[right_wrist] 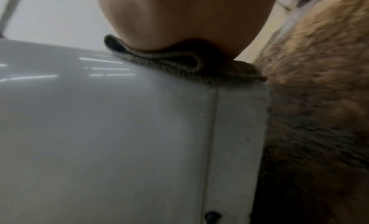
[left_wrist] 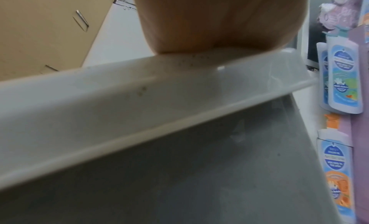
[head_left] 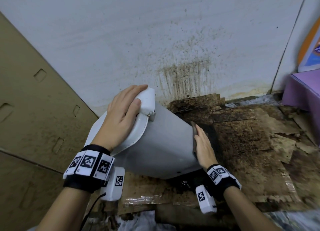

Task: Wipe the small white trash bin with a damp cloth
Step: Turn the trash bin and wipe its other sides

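The small white trash bin (head_left: 166, 144) lies tilted on its side, lid end toward me and base pointing away to the right. My left hand (head_left: 121, 113) grips the lid's (head_left: 138, 132) hinge end, thumb on the white hinge block. My right hand (head_left: 204, 144) is flat, pressing a folded brown cloth (head_left: 194, 132) against the base edge of the bin. In the right wrist view the cloth (right_wrist: 169, 65) is squeezed between my palm (right_wrist: 179, 14) and the bin wall (right_wrist: 99, 132). The left wrist view has the lid rim (left_wrist: 119, 109) under my palm (left_wrist: 199, 22).
A tan cardboard box (head_left: 34, 92) stands close on the left. The white wall (head_left: 173, 40) behind is stained with dark specks. Dirty, torn cardboard (head_left: 251, 135) covers the floor under the bin. A purple box (head_left: 304, 89) sits at the right, with soap bottles (left_wrist: 343, 76) beside it.
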Tool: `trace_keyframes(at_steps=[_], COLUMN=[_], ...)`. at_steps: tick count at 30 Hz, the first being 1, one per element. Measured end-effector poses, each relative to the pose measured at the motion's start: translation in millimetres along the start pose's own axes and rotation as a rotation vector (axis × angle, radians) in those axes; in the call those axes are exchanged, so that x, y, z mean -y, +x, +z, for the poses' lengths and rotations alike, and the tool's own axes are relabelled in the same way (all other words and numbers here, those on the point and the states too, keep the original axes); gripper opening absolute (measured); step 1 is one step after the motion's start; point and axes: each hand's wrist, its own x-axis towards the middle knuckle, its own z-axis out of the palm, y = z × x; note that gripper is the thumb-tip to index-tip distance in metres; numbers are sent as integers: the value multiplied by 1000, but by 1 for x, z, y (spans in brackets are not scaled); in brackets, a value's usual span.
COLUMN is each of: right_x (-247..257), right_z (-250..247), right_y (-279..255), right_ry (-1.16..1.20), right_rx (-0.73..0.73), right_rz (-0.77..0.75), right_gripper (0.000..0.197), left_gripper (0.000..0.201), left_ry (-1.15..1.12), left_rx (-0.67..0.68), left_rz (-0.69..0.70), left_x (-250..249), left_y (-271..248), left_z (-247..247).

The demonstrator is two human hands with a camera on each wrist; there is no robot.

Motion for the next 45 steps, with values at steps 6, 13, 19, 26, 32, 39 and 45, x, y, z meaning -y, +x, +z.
trace_keyframes(at_steps=[6, 13, 19, 26, 32, 39, 45], right_x=[-8, 64, 127, 68, -7, 5, 93], right_z=[3, 22, 40, 31, 6, 20, 47], right_y=[1, -15, -29, -21, -11, -12, -25], right_ry=[47, 83, 119, 44, 14, 32, 5], right_rx=[-70, -70, 4, -37, -74, -177, -109], right_rz=[84, -93, -356, -357, -12, 45, -214], right_gripper=[52, 56, 58, 52, 51, 68, 69], left_gripper=[44, 44, 45, 43, 43, 44, 41], left_ry=[17, 46, 42, 16, -14, -32, -19], left_rx=[-3, -8, -24, -40, -63, -73, -69], left_rz=[17, 43, 34, 17, 0, -12, 15], left_x=[-5, -6, -6, 3, 6, 9, 6], left_y=[2, 5, 3, -3, -8, -7, -3], left_z=[7, 12, 11, 0, -7, -8, -3])
